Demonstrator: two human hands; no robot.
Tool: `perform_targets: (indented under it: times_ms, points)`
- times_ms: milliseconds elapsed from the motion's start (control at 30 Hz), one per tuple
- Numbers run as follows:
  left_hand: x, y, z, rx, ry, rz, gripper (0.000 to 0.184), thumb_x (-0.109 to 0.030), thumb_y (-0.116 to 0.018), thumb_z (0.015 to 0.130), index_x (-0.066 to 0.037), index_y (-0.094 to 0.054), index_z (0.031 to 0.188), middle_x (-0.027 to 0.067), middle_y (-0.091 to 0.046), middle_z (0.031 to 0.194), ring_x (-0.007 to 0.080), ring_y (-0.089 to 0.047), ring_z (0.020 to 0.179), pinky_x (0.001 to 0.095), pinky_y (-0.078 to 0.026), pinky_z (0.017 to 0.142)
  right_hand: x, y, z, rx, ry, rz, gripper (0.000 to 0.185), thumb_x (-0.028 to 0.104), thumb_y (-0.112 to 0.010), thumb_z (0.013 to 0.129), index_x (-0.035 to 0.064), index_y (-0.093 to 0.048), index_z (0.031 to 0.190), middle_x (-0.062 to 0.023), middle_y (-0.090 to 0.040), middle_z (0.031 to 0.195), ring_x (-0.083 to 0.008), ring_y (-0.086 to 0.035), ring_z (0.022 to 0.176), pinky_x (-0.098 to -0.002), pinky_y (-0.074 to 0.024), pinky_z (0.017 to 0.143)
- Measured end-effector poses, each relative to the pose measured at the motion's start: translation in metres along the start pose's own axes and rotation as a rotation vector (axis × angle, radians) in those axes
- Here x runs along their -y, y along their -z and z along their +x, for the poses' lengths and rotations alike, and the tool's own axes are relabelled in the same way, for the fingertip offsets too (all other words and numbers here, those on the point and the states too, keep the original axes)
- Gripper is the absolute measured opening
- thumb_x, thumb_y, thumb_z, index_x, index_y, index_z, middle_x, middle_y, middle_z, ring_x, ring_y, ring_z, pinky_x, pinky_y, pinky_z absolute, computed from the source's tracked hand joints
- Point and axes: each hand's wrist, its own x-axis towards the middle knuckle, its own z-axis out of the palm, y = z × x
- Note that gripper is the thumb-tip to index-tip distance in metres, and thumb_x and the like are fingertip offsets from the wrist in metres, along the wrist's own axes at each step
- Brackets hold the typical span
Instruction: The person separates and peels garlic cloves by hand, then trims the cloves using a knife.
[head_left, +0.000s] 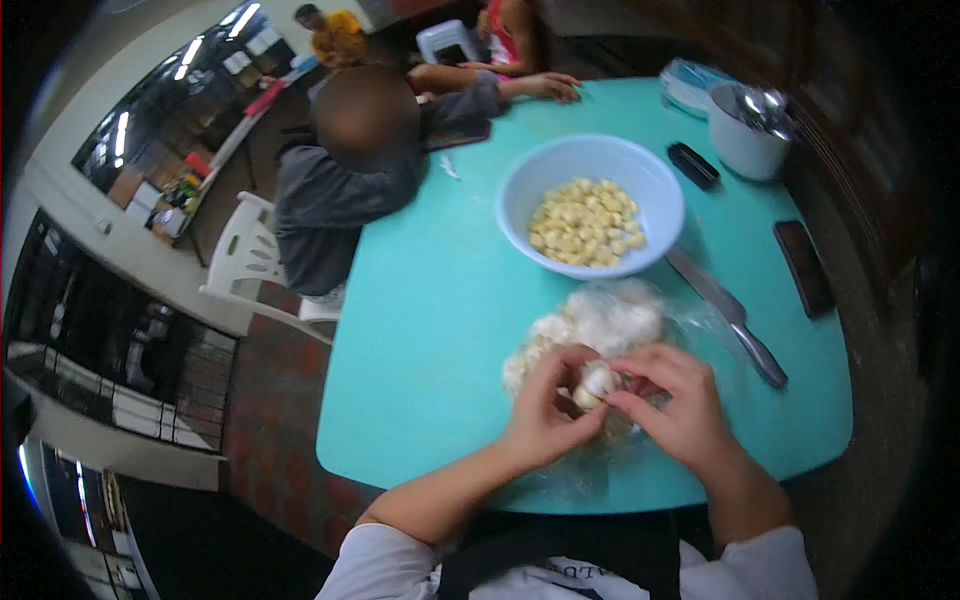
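Between my two hands is a whitish garlic bulb (598, 382), held over the near part of the table. My left hand (552, 408) is closed around its left side. The fingers and thumb of my right hand (672, 400) pinch it from the right. Just beyond my hands lies a clear plastic bag (625, 312) with more white garlic in it. Behind the bag stands a pale blue basin (520, 232) with many peeled garlic cloves (588, 222) on its bottom. To the right, a knife (728, 312) lies with its handle towards me.
On the turquoise table (420, 330), a dark phone (804, 268), a black case-like object (693, 166) and a white pot (745, 145) with metal utensils stand at the right. A person in grey (340, 200) leans on the far left edge. Two other people are farther back.
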Motion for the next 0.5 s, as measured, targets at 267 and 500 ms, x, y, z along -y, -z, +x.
perform_targets:
  times_ms: [267, 500]
  points:
    - [-0.007, -0.009, 0.000, -0.170, 0.010, -0.057, 0.073, 0.003, -0.070, 0.070, -0.012, -0.026, 0.127, 0.0059, -0.042, 0.099, 0.0140, -0.051, 0.085, 0.0230, -0.050, 0.065, -0.009, 0.001, -0.003, 0.000, 0.040, 0.028, 0.028, 0.007, -0.070, 0.073, 0.0024, -0.065, 0.100, -0.0104, -0.061, 0.085, -0.0189, -0.063, 0.071, -0.0290, -0.0504, 0.066]
    - [-0.007, -0.007, 0.004, -0.160, -0.019, -0.147, 0.063, 0.003, -0.067, 0.073, -0.008, -0.031, 0.123, 0.0059, -0.042, 0.101, 0.0150, -0.050, 0.092, 0.0259, -0.050, 0.074, -0.008, 0.004, 0.001, 0.039, 0.204, -0.115, 0.045, 0.015, -0.072, 0.070, 0.0045, -0.060, 0.112, -0.0119, -0.060, 0.094, -0.0247, -0.061, 0.084, -0.0352, -0.0500, 0.074]
